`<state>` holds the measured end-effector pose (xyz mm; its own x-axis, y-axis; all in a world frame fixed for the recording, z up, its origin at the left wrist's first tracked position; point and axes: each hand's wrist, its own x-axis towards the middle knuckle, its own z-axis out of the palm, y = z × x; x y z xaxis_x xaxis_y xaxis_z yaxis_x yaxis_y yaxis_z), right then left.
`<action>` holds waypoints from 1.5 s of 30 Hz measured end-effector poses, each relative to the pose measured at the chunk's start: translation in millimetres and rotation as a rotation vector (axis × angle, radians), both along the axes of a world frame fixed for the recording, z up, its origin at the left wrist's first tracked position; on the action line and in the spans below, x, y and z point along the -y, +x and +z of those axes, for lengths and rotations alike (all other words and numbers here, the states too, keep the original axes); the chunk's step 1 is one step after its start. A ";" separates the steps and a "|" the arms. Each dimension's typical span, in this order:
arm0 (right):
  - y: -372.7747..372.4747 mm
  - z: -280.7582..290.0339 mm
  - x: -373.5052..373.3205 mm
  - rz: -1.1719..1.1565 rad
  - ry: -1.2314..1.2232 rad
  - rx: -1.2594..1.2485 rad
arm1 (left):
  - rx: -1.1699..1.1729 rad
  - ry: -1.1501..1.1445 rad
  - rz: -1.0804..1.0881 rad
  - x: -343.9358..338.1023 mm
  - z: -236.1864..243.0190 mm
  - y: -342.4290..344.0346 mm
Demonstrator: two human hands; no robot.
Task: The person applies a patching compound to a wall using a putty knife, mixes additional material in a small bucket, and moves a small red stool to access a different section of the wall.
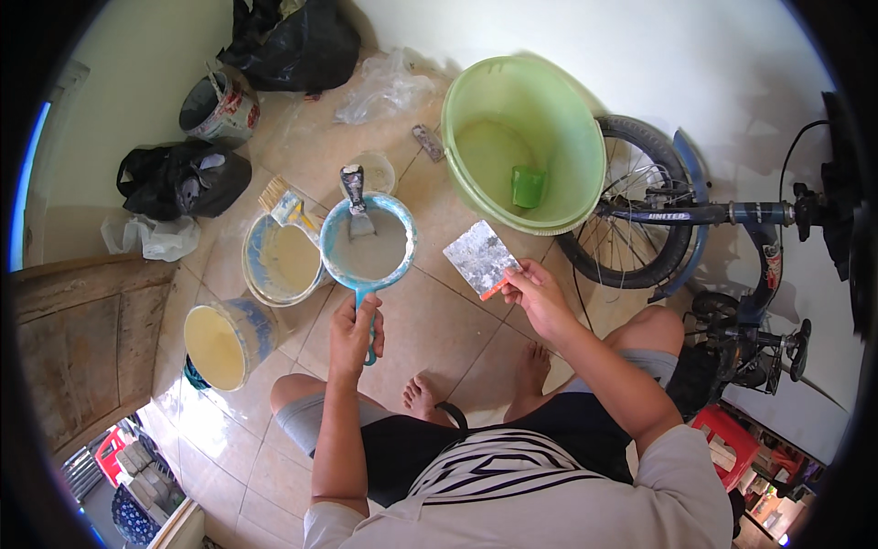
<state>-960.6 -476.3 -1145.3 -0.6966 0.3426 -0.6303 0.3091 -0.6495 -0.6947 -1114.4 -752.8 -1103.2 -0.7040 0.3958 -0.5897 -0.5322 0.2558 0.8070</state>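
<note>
Left hand [355, 331]: fingers wrapped round the handle of a blue dipper [412, 249], thumb along the top. Right hand [541, 297]: thumb and fingers pinch the near corner of a square scraper plate [480, 259], grey-smeared, with an orange edge [494, 289]; plate is right of the dipper, apart from it, tilted. Landmark = dipper.

In the dipper: greyish contents, plus a putty knife [352, 186], dark handle out past the far rim, blade inside; can't tell if the blade dips in. Dipper rim smeared white.

Just left of dipper: bucket [250, 265] with cream contents, paint brush [286, 209] lying across its rim, bristles pointing away. Farther left and nearer the person: second bucket [253, 328], tilted in view, also cream contents.

Just beyond dipper: small round container [377, 172], partly hidden. Beyond and right: grey-smeared block [427, 142], then big light green tub [585, 119] with a green cup [528, 186] inside. Well right of dipper: bicycle [695, 214]. Well beyond: clear plastic [384, 89], black bag [302, 46]. Far left: second black bag [187, 178], dirty pail [233, 114] past it. Tiled floor [439, 311] below dipper.
</note>
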 end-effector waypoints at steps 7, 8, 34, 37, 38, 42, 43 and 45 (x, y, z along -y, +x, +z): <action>0.2 23.8 -1.5 -0.016 -0.063 -0.033 | -0.006 0.025 0.055 -9.3 5.5 -0.8; 0.9 24.5 -1.6 -0.013 -0.071 -0.045 | -0.006 0.034 0.073 -14.1 6.7 1.0; -58.9 35.1 64.1 -0.055 0.773 0.028 | 0.001 0.224 0.311 -38.1 10.1 18.6; -117.4 96.5 36.0 0.172 1.396 -0.294 | -0.030 0.229 0.317 -35.3 9.0 22.8; -146.0 109.3 40.6 0.217 1.485 -0.416 | -0.031 0.235 0.314 -35.9 12.1 23.5; -233.9 127.8 50.0 0.536 1.840 -0.431 | -0.032 0.204 0.249 -36.2 21.6 27.0; -246.5 130.6 51.7 0.699 1.831 -0.377 | -0.017 0.212 0.225 -35.1 20.3 29.9; -265.8 130.5 47.3 0.913 1.750 -0.372 | 0.009 0.212 0.201 -35.3 21.5 32.5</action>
<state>-1226.4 -523.6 -1014.8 -0.9812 -0.1532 0.1170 -0.1866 0.9069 -0.3778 -1082.0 -717.4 -1081.7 -0.7756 0.3646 -0.5153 -0.5627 -0.0295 0.8261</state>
